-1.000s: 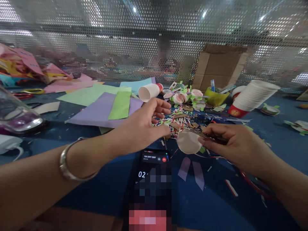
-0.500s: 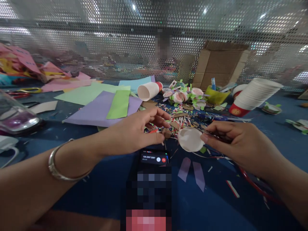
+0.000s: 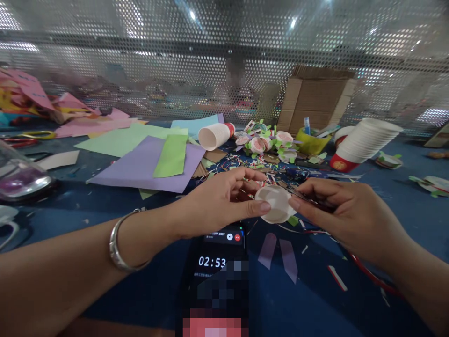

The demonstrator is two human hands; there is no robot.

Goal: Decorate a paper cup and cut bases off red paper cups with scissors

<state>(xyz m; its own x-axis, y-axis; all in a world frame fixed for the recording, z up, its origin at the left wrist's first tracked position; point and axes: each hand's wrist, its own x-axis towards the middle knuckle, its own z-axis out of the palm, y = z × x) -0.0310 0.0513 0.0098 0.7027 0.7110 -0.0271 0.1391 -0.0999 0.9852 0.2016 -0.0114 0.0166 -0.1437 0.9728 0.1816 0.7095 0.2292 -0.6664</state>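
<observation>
In my right hand [image 3: 336, 201], the thumb and fingers pinch the right edge of a small white paper cup bottom [image 3: 277, 210]. A dark, thin metal tool [image 3: 310, 199] also lies in that hand; its kind is mostly hidden by the fingers. My left hand [image 3: 228, 201], with a silver bangle on its wrist, reaches in from the left. Its thumb overlaps the near left rim of the cup bottom, and its fingers are loosely curved and apart beyond it. Whether the thumb presses on the rim I cannot tell. Two purple paper strips [image 3: 288, 260] lie just below.
A phone [image 3: 213, 248] lies in front of me. Behind my hands are paper scraps [image 3: 242, 161], finished-looking paper pieces [image 3: 263, 142], a tipped paper cup [image 3: 212, 136] and coloured sheets [image 3: 140, 164]. Stacked cups [image 3: 368, 140], a yellow container [image 3: 312, 142] and cardboard [image 3: 315, 103] stand at right.
My left hand has moved right, from beside the cup bottom to its left rim. My right hand keeps its hold. More of the phone screen shows.
</observation>
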